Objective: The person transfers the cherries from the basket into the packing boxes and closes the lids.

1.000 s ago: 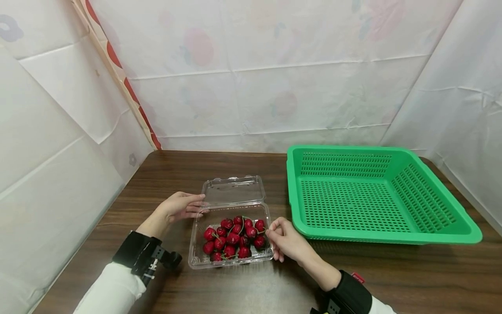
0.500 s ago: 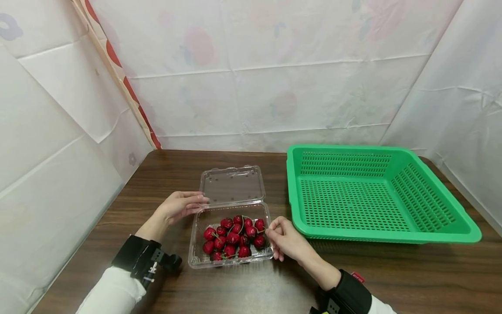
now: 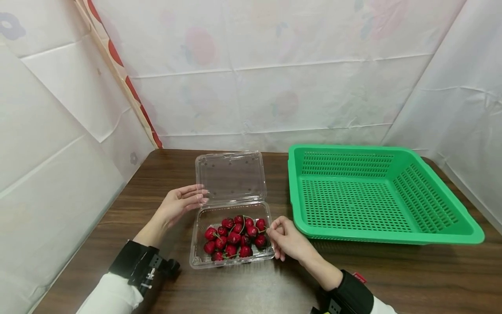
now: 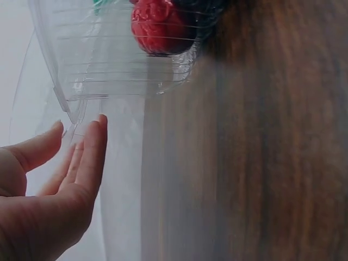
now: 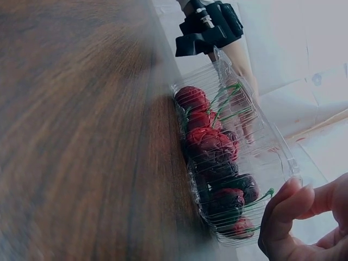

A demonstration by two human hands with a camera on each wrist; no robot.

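Observation:
A clear plastic clamshell box (image 3: 195, 244) rests on the table in the head view, with several dark red cherries (image 3: 234, 238) inside, some with green stems. Its lid (image 3: 231, 176) tilts up from the hinge at the far side. My left hand (image 3: 179, 205) is at the lid's left edge, its straight fingertips touching or just behind the plastic. In the left wrist view the thumb stands apart from the extended fingers (image 4: 89, 155). On the box's right side, my right hand (image 3: 288, 239) pinches the rim between thumb and curled fingers, as the right wrist view also shows.
A green perforated plastic basket (image 3: 292, 200) stands to the right, close to my right hand. The dark wood-grain table (image 3: 243, 290) is bounded by white sheeting (image 3: 251, 100) at the back and sides. Black straps with cameras sit on both wrists.
The lid has swung up from lying lower behind the box to a steeper tilt. My left hand has moved slightly upward with it. The right hand and the box have stayed put.

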